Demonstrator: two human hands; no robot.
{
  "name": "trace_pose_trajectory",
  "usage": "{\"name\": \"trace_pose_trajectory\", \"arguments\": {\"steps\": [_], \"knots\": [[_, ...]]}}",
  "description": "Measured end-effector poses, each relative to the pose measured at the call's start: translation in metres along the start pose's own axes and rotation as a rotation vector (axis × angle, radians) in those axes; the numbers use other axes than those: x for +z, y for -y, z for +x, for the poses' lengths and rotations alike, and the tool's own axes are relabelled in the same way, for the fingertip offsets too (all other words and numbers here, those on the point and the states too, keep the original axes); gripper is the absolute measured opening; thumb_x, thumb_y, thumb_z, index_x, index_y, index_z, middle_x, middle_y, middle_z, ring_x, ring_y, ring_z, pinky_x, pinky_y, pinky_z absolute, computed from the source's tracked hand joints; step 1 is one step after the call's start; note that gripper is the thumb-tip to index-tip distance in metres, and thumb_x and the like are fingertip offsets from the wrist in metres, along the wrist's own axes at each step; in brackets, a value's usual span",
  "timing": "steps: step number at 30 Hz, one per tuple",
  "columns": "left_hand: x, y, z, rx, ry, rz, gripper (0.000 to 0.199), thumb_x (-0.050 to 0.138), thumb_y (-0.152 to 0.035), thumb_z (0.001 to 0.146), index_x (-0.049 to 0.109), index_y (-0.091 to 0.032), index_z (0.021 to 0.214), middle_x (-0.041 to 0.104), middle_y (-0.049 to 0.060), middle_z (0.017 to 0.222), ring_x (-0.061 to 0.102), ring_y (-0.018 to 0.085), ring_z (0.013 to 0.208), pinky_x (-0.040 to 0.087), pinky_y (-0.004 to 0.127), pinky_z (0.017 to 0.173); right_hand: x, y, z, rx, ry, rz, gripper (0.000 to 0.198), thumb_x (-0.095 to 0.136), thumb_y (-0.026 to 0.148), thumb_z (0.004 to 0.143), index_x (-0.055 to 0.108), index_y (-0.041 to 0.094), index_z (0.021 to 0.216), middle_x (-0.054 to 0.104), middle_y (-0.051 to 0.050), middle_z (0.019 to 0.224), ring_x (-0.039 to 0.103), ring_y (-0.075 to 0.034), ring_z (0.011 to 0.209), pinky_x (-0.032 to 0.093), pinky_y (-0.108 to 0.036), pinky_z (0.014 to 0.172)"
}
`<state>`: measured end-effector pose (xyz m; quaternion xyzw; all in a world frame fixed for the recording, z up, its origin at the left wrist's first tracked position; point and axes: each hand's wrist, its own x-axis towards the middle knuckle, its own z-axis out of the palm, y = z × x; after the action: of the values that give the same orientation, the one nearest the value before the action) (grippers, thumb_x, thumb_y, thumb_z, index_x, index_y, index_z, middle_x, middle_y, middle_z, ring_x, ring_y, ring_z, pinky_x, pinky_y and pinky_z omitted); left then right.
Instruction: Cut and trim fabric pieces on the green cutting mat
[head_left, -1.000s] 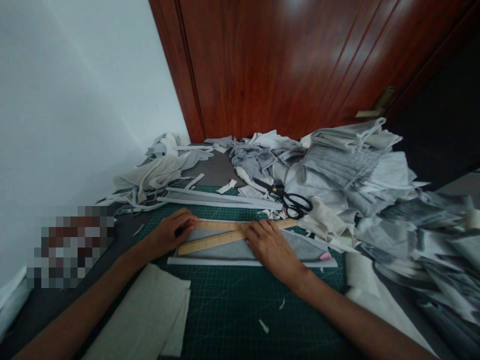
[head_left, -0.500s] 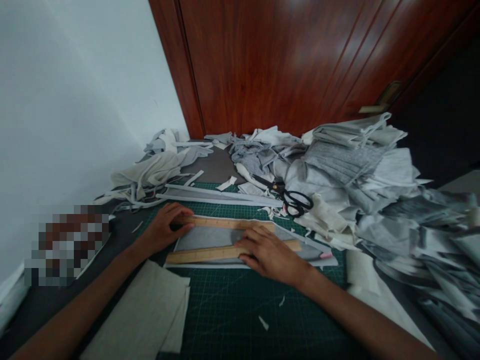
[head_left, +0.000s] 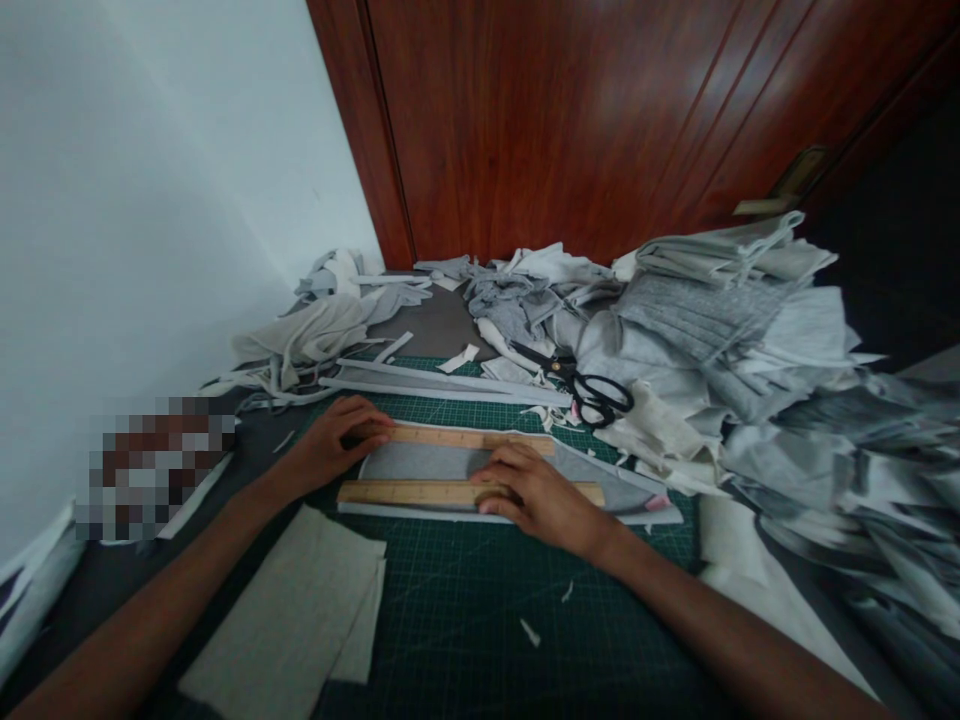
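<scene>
My left hand (head_left: pixel 339 440) pinches the left end of a wooden ruler (head_left: pixel 442 437), which lies along the far edge of a grey fabric piece (head_left: pixel 420 462) with pale edges. Below it, a second wooden ruler (head_left: pixel 405 492) lies almost parallel, a little in from the near edge. My right hand (head_left: pixel 536 497) rests over this lower ruler, fingers curled onto it and thumb at its near side. Its knuckles partly hide the space between the rulers. A small pink patch (head_left: pixel 657 502) shows near the fabric's right end.
Beneath lies a green cutting mat (head_left: pixel 450 620). Black scissors (head_left: pixel 592 392) and a pale-edged grey strip (head_left: pixel 450 383) sit beyond the rulers. Folded beige fabric (head_left: pixel 300 610) is near the left forearm. Heaped grey cloth (head_left: pixel 697 330) covers the right side; scraps (head_left: pixel 307 330) lie left.
The lower ruler's left end has swung away from me, so it now lies more level with the upper ruler. My right hand stays on it. The view has shifted slightly.
</scene>
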<state>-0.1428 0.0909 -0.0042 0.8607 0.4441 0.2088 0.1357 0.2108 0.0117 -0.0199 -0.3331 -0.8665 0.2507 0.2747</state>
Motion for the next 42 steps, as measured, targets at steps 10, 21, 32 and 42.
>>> {"name": "trace_pose_trajectory", "arguments": {"steps": [10,21,32,42], "knots": [[0.009,-0.009,-0.008,0.206,0.066,0.103,0.031,0.047,-0.015,0.102,0.076,-0.024,0.111,0.074,0.008,0.117,0.067,0.022,0.109,0.056,0.036,0.096,0.001,-0.002,0.000,-0.004,-0.022,0.043,0.020,0.063,0.026,0.103,0.077,0.021,0.116,0.070,-0.010,0.108,0.065,-0.023,0.110,0.054,-0.041,0.101],[0.010,-0.018,-0.004,0.122,0.049,0.213,0.035,0.044,-0.029,0.106,0.078,-0.024,0.108,0.076,0.007,0.112,0.070,0.023,0.104,0.058,0.035,0.088,-0.001,0.020,-0.002,0.038,0.122,0.026,0.019,0.061,0.026,0.104,0.077,0.017,0.110,0.069,-0.007,0.103,0.067,-0.020,0.096,0.052,-0.033,0.090],[0.012,-0.023,-0.005,0.080,0.023,0.243,0.032,0.046,-0.025,0.102,0.078,-0.024,0.104,0.077,0.006,0.111,0.071,0.022,0.104,0.057,0.033,0.087,-0.017,0.036,-0.004,0.164,0.287,0.045,0.009,0.066,0.020,0.100,0.075,0.021,0.099,0.067,-0.002,0.101,0.066,-0.017,0.092,0.044,-0.031,0.079],[0.005,-0.049,-0.004,0.036,0.083,0.285,0.027,0.045,-0.030,0.101,0.071,-0.021,0.105,0.070,0.008,0.111,0.066,0.025,0.107,0.055,0.038,0.091,-0.013,0.033,-0.007,0.182,0.239,0.081,0.007,0.067,0.019,0.098,0.073,0.023,0.100,0.070,-0.002,0.102,0.068,-0.019,0.094,0.048,-0.032,0.081]]}}
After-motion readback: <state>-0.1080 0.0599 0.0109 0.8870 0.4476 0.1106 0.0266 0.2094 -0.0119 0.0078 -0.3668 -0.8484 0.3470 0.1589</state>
